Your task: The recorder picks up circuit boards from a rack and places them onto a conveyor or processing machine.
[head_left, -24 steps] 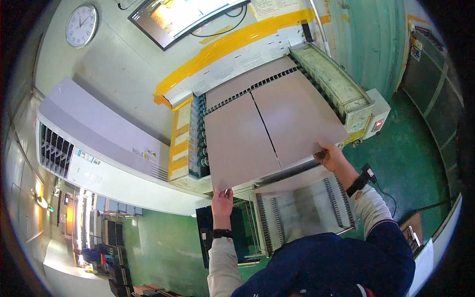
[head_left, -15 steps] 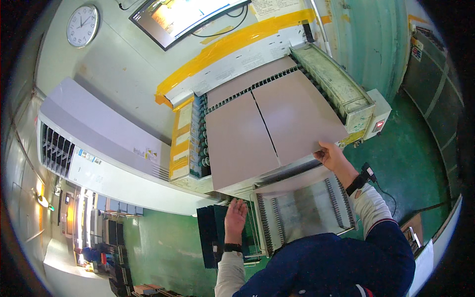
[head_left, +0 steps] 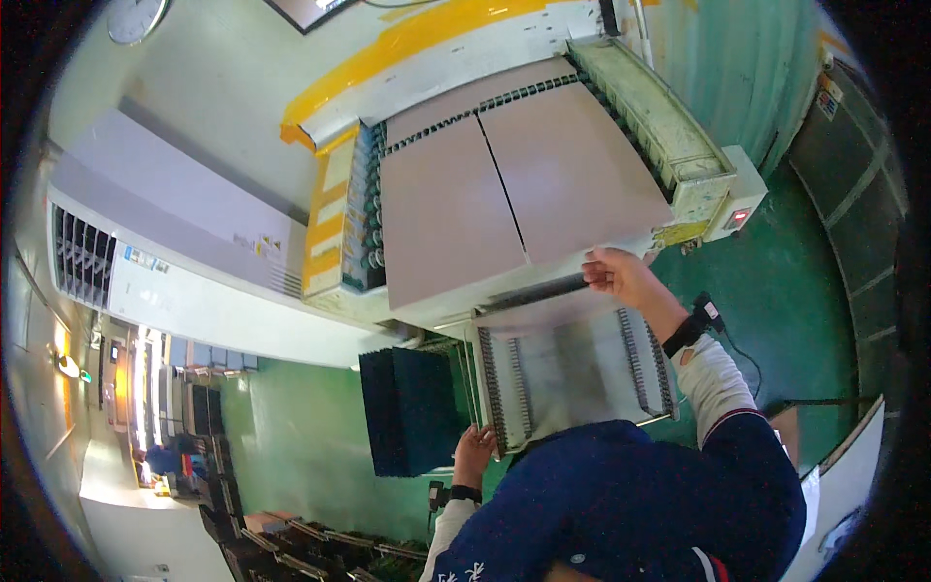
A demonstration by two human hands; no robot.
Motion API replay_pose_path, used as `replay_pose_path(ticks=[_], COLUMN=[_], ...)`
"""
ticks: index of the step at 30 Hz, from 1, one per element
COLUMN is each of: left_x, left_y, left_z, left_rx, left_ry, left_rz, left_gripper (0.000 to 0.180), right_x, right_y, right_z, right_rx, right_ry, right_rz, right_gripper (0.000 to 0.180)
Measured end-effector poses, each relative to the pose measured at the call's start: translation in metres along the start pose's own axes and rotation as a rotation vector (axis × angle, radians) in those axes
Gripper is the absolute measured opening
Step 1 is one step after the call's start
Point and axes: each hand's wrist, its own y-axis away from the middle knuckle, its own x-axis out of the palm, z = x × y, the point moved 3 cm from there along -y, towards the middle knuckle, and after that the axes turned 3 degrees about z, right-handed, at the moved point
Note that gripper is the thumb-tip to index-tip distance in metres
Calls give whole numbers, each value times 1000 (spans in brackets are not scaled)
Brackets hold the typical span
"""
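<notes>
Movement since the earlier frame: my left grip (head_left: 474, 450) has drawn back toward my body, from the far left of the slotted rack to its near left corner; my right grip (head_left: 617, 275) has come away from the lip of the right panel. My view has tipped down, so the wall clock (head_left: 136, 17) is now cut by the upper edge.
Left grip: fingers bent, at the near left corner of the slotted rack (head_left: 494, 400); I cannot tell whether they close on its frame.
Right grip: open, fingers loosely bent, just beside the near edge of the right panel; contact cannot be confirmed.
Panels: left panel (head_left: 452, 215) and right panel (head_left: 574, 175) lie flat side by side on the roller machine (head_left: 669, 126), a narrow dark gap between them. Both keep their places. Beyond a row of rollers (head_left: 529, 92) lies a far panel (head_left: 504, 94).
Slotted rack: below the near end of the machine, before my body; toothed strips run along both sides.
Dark blue block (head_left: 409, 409): left of the rack, above the green floor (head_left: 301, 427).
Control box (head_left: 741, 194): at the machine's near right corner, red switch (head_left: 739, 219) on its face.
Air conditioner (head_left: 194, 272): white, left of the machine.
</notes>
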Motion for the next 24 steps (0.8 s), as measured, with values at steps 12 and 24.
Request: replay_pose_path(ticks=[12,24], left_x=[-7,-8], left_y=[23,29], left_z=[38,49], left_rx=[125,103], left_ry=[-216,-327], left_rz=[-101,-158], left_gripper=[44,36], right_x=[-4,-3], right_y=[-44,-61], right_z=[-87,-113], right_rx=[-555,-687], right_ry=[1548,1741], right_rz=[-67,56], right_gripper=[33,29])
